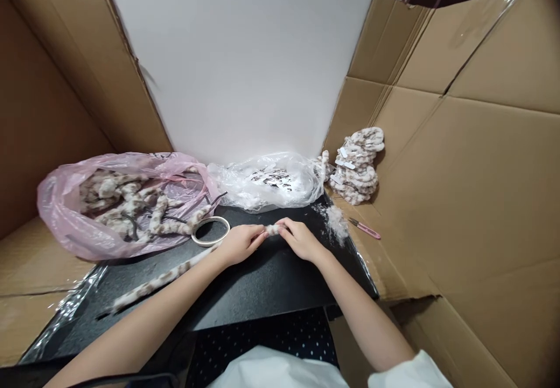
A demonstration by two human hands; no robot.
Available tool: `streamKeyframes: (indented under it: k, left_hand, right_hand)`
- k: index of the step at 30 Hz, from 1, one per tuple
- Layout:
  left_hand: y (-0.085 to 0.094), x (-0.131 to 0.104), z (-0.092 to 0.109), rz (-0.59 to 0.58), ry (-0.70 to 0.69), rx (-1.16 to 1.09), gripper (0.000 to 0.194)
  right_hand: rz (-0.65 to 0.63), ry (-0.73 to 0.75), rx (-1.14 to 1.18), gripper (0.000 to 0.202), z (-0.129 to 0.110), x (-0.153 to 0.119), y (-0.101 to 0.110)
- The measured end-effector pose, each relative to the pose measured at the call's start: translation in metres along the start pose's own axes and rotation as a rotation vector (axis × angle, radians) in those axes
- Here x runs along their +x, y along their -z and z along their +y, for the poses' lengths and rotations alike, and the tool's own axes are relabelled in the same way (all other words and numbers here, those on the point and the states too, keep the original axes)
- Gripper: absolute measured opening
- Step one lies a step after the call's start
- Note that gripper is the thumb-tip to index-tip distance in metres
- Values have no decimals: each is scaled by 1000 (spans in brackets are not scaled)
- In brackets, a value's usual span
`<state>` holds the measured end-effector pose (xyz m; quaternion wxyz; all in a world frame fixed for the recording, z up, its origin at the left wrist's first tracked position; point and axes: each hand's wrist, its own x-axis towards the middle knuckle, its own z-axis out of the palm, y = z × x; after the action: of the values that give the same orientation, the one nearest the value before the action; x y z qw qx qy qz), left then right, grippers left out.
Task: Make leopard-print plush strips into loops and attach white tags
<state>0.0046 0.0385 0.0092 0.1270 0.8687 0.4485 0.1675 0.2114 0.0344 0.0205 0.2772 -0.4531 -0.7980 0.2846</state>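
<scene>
Our left hand (245,243) and right hand (301,239) each pinch the furry strip (272,230) between thumb and fingers, a short length showing between them above the black tabletop (258,289). Past our left hand, a furry length slants to the near left. Just left lies a tape roll (207,244), then a pink bag (61,213) of furry pieces. We see a clear bag (271,184) far ahead, white fluff (336,224) right, a pink cutter (366,229) beyond it, and tagged furry bundles (359,166) far right.

Furry strip (170,275) part-hidden (by fingers (259,238)); left forearm (146,324) cropped
</scene>
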Motion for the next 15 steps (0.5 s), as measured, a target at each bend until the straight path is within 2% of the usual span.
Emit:
streamKeyframes:
  k: [3, 6, 10, 15]
  left_hand:
    - [3, -2, 4, -9, 3, 31, 38]
    - [9, -9, 5, -21, 21, 58, 35]
    - [22, -29, 2, -5, 82, 84, 31]
    - [41, -64, -9, 17, 133, 49, 31]
  right_hand:
    - [28, -2, -2, 21, -4, 3, -8]
    - [66, -12, 7, 20, 0, 1, -4]
    - [138, -51, 48, 23, 20, -10, 14]
    - [194, -117, 62, 28, 48, -32, 38]
